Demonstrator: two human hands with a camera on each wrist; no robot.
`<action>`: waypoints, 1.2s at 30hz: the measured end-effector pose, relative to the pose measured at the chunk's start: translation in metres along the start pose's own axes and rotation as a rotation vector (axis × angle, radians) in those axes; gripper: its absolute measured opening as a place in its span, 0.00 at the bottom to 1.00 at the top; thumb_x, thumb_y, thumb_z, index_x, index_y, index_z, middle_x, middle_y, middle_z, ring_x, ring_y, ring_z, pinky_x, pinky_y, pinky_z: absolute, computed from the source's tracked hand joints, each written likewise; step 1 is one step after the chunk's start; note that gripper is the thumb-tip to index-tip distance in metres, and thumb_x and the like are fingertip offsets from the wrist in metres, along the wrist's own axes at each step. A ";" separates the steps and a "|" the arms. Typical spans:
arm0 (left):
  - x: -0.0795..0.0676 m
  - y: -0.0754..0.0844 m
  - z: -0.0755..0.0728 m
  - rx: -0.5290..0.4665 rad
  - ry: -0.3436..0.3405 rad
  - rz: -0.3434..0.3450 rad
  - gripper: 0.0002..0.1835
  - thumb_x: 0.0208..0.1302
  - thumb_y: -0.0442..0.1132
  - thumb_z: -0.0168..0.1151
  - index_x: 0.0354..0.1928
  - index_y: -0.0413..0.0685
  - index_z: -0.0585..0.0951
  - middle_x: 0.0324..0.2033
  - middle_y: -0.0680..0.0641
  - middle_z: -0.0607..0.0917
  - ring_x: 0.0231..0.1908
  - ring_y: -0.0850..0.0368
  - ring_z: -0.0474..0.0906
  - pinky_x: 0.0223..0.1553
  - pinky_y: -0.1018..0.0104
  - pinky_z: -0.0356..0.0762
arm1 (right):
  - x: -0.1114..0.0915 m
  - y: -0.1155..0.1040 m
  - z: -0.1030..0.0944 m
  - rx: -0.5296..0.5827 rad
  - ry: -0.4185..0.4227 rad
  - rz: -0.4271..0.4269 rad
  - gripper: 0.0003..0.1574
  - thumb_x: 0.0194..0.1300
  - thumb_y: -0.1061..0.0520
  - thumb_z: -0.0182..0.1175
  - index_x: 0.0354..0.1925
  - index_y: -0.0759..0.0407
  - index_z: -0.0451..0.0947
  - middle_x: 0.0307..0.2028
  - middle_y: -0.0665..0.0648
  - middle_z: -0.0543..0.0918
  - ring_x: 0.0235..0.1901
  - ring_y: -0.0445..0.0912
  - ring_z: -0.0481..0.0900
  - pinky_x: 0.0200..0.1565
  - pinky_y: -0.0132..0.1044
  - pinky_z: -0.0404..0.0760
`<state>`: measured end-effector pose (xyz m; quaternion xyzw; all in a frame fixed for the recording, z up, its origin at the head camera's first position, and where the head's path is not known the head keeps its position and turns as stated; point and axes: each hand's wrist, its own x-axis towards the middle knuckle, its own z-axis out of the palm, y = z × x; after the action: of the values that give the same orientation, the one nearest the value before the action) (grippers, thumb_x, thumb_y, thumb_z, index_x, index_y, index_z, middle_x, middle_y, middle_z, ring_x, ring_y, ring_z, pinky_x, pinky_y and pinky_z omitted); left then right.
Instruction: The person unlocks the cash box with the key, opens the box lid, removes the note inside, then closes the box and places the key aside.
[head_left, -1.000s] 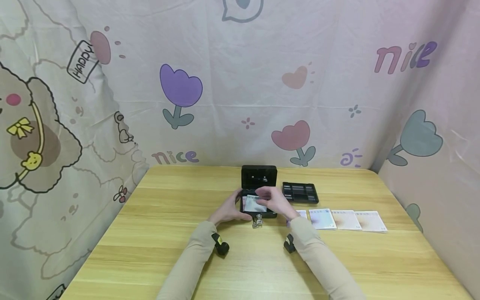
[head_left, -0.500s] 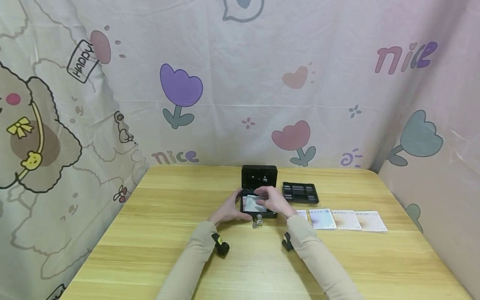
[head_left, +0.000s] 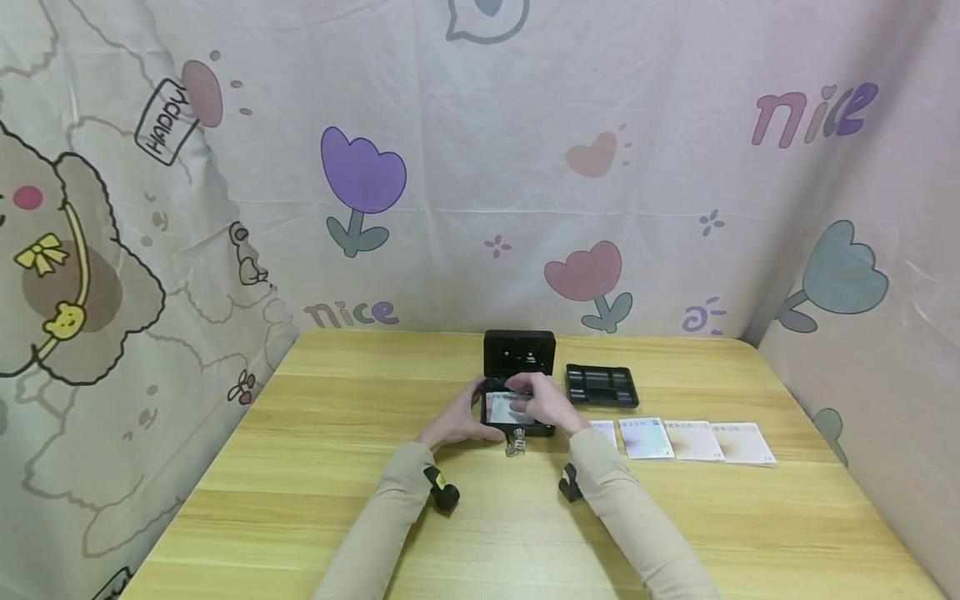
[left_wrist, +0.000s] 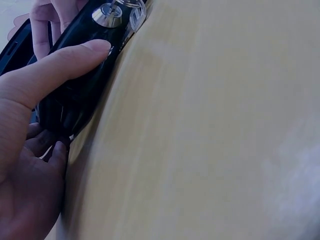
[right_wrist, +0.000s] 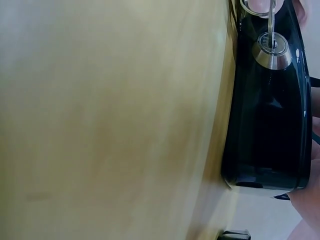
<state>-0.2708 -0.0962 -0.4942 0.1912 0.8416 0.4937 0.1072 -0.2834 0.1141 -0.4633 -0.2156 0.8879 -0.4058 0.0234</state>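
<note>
Cash box point(head_left: 519, 392) | left hand point(head_left: 457, 421) grips its side | right hand point(head_left: 543, 402) pinches banknote point(head_left: 504, 407) | backdrop "nice"

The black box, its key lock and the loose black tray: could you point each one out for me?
black box point(head_left: 520, 354), head view, on the inside of its raised lid.
key lock point(right_wrist: 271, 51), right wrist view, on the round metal cylinder with the key in it.
black tray point(head_left: 601, 386), head view, on its ribbed middle.

Wore long, close-fitting beige sleeves point(head_left: 390, 508) down to both wrists. Had a small black camera unit point(head_left: 444, 497) with a yellow mark strapped under the left wrist, and a second small black unit point(head_left: 568, 483) under the right wrist. Bare hands, no gloves, rings or watch seen.
</note>
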 end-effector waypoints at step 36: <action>-0.001 0.001 0.000 0.021 -0.002 0.003 0.63 0.45 0.44 0.83 0.78 0.38 0.51 0.76 0.33 0.59 0.76 0.36 0.57 0.78 0.43 0.58 | 0.001 -0.001 0.001 0.069 0.032 0.020 0.23 0.54 0.72 0.65 0.50 0.67 0.83 0.47 0.63 0.88 0.45 0.54 0.84 0.52 0.47 0.85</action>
<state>-0.2698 -0.0963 -0.4928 0.1938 0.8464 0.4847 0.1052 -0.2839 0.1123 -0.4635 -0.1995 0.8756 -0.4393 0.0207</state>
